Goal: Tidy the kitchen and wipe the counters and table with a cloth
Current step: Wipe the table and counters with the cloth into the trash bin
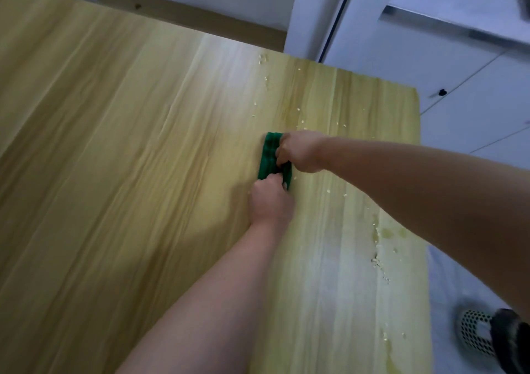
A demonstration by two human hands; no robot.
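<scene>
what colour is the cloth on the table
Green, with darker ridged stripes; the cloth shows best in the head view, gripped by both hands.

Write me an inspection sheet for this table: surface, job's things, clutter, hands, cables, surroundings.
Surface: light wooden table, with wet-looking smears near its right edge.
Job's things: green cloth, folded, lying on the table.
Clutter: crumbs scattered along the table's right side, beyond and short of the cloth.
Hands: left hand grips the cloth's near end; right hand grips it further up.
Cables: nothing seen.
Surroundings: white cabinet doors with a dark knob; a white perforated basket on the floor at lower right.
</scene>
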